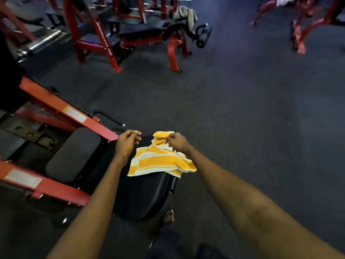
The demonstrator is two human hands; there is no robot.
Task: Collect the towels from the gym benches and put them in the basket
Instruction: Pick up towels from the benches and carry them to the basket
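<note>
A yellow and white striped towel lies crumpled on the black padded seat of a gym bench just in front of me. My right hand pinches the towel's far end between thumb and fingers, lifting it a little. Hovering left of the towel over the seat's edge, my left hand has its fingers curled and holds nothing. A grey towel hangs over a bench at the back. Something pale like a towel shows at the far right top. No basket is in view.
Red machine frame bars and a grey pad stand to my left. More red benches fill the back left, and red frames the back right. Dark rubber floor spreads to the right. My bare foot is below the seat.
</note>
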